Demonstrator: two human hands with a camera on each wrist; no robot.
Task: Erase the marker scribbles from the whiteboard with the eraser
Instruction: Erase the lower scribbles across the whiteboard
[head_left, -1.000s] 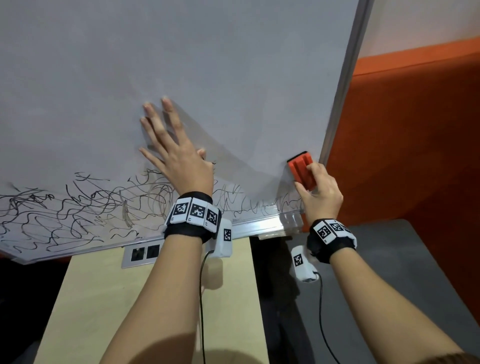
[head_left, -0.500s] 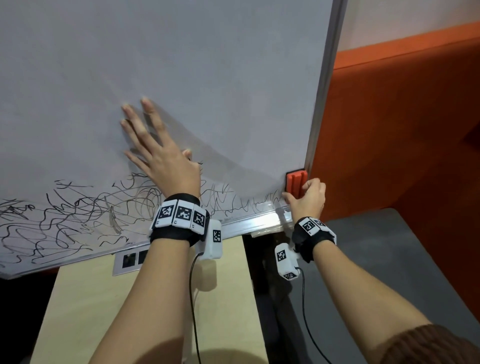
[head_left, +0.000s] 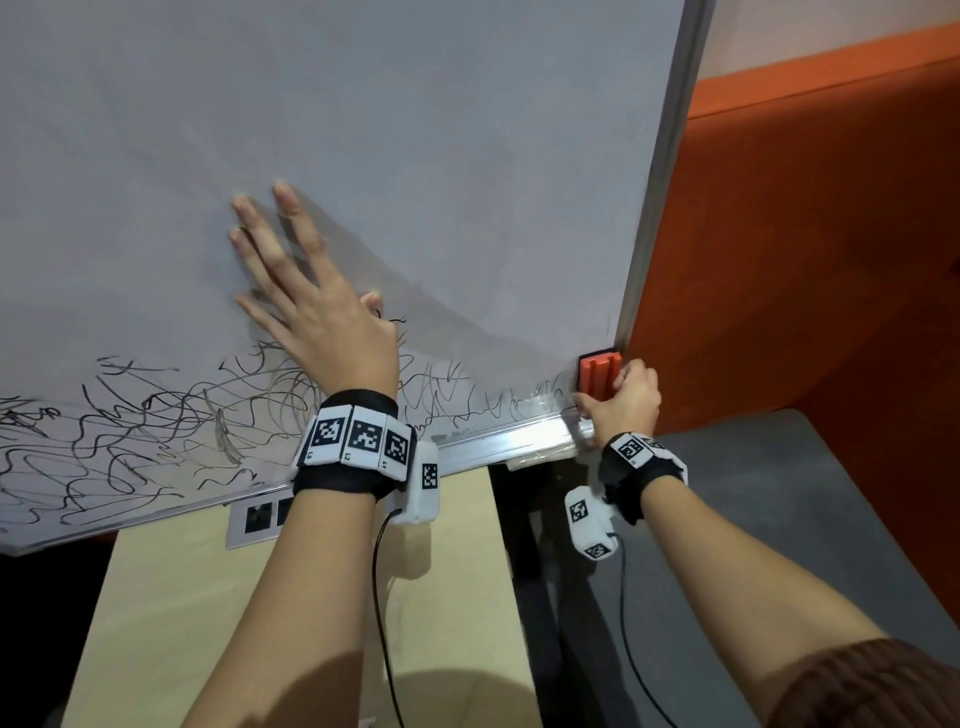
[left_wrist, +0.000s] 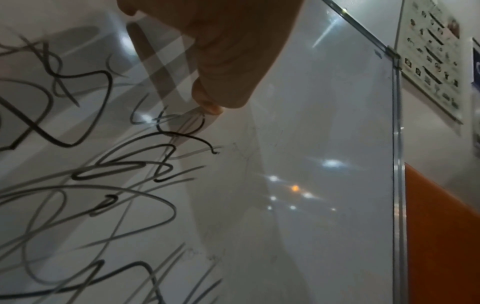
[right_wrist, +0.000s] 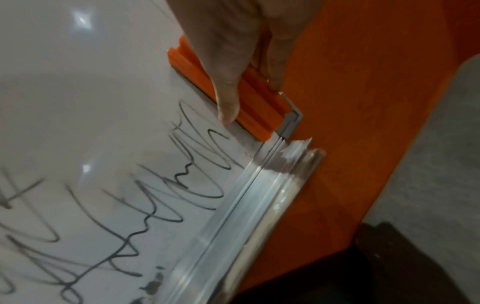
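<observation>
Holding the orange plastic eraser (head_left: 599, 373) upright in the bottom right corner of the white whiteboard (head_left: 467, 156), the right hand (head_left: 621, 402) grips it. Black marker scribbles (head_left: 156, 431) stretch away leftward. The left hand (head_left: 322, 317) lies flat, fingers spread, on the board.

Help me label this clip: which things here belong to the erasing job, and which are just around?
Job: orange eraser, held by right hand; scribbles; whiteboard, steadied by left hand.
Around: wooden table, wall sockets, orange wall.
</observation>
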